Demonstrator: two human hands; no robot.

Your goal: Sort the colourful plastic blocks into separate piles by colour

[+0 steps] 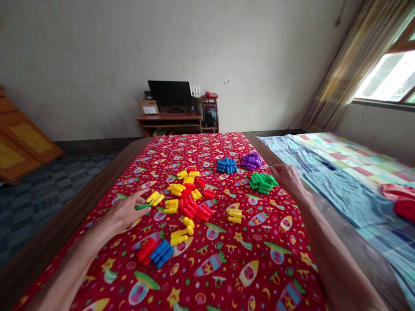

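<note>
Left hand pinches a green plastic toy peg, light and stiff, best held along its shaft; right hand lies open beside a green peg cluster.

No writing can be read anywhere. The cardboard box on the wooden tabletop bears a white label, its print too small to make out; the plastic pieces show no lettering.
</note>
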